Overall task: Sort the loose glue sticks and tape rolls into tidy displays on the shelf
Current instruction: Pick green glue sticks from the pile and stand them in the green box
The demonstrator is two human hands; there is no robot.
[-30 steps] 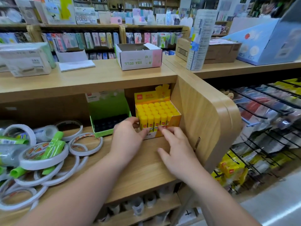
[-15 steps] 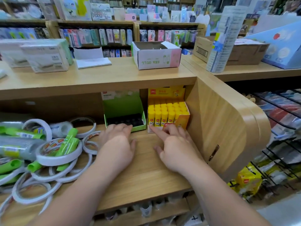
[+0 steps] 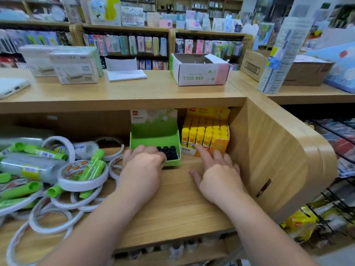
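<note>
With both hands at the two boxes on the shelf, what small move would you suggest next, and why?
Probably move the left hand off the green box to pick a loose green glue stick from the tape pile: that box looks partly empty, while the yellow box beside it is full.

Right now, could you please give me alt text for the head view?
A person's left hand holds a green cardboard display box while the right hand touches a yellow box of glue sticks beside it; loose white tape rolls lie left.
</note>
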